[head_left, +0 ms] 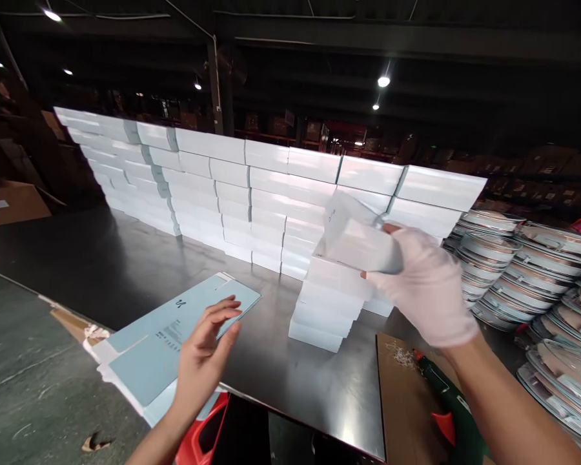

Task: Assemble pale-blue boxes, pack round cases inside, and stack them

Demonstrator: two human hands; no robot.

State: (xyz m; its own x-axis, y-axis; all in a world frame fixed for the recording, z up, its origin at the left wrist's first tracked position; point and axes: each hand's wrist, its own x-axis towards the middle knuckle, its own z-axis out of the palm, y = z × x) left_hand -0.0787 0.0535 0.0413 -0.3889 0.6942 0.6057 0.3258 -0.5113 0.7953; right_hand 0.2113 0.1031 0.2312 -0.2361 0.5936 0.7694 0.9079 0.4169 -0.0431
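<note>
My right hand (423,284), in a white glove, grips a small white box (363,245), blurred by motion. The box is just above a short stack of white boxes (326,303) at the front of the table. My bare left hand (213,342) has its fingers apart and nothing in them. Beneath and beside it lie flat light-blue cardboard blanks (150,349) with printed text and a black logo. Whether the left fingertips touch the top blank I cannot tell.
A long wall of stacked white boxes (266,194) runs along the metal table (314,387). A green glue gun (445,387) lies on brown cardboard (397,413). Stacks of round, wrapped discs (537,271) stand at right. A red stool (201,439) is below the table edge.
</note>
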